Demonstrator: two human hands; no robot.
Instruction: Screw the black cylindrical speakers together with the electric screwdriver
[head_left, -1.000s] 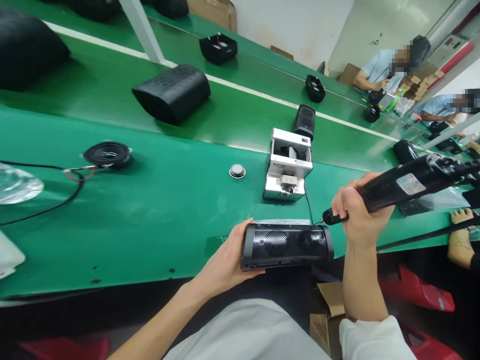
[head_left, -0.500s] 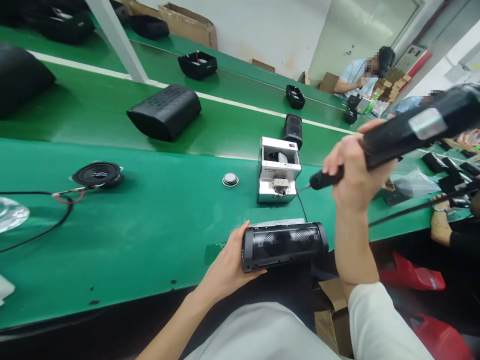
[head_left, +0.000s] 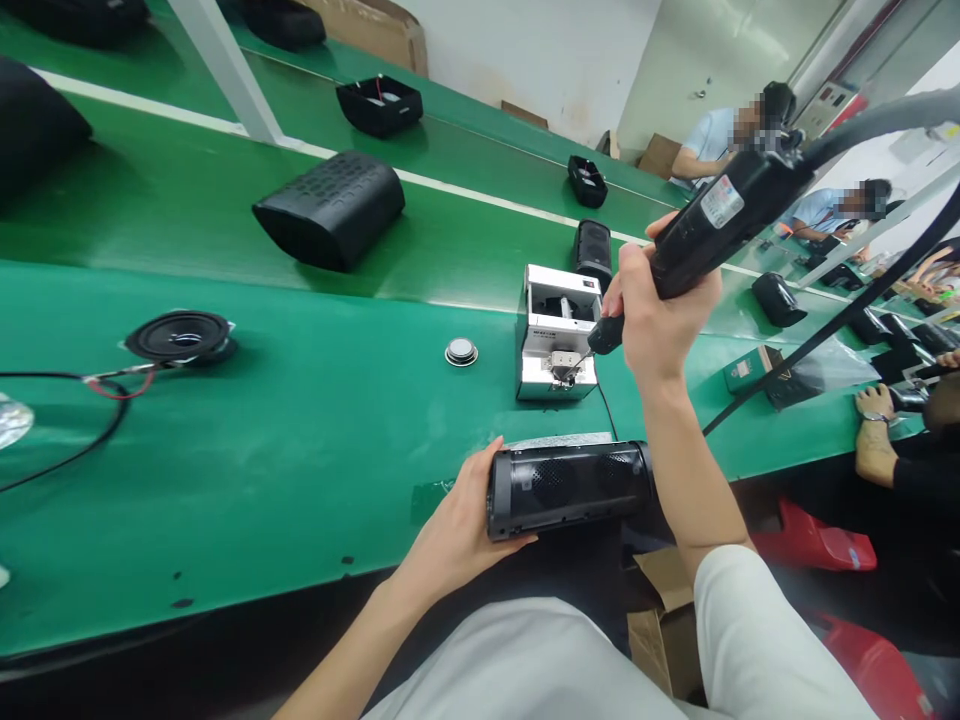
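My left hand (head_left: 457, 525) grips the left end of a black cylindrical speaker (head_left: 566, 487) lying on its side at the near edge of the green bench (head_left: 315, 440). My right hand (head_left: 656, 320) is closed round a black electric screwdriver (head_left: 705, 235), held tilted. Its bit touches the front outlet of a small white screw feeder box (head_left: 555, 335) standing just behind the speaker.
On the bench lie a loose speaker driver (head_left: 180, 337) with red and black wires, a small round metal part (head_left: 460, 351) and a black speaker shell (head_left: 330, 208). More black housings ride the conveyor behind. Other people sit at the far right, one hand (head_left: 874, 402) resting nearby.
My right hand lifted the screwdriver away from the speaker's right end and swung it up and left to the feeder box. My left hand kept its hold on the speaker.
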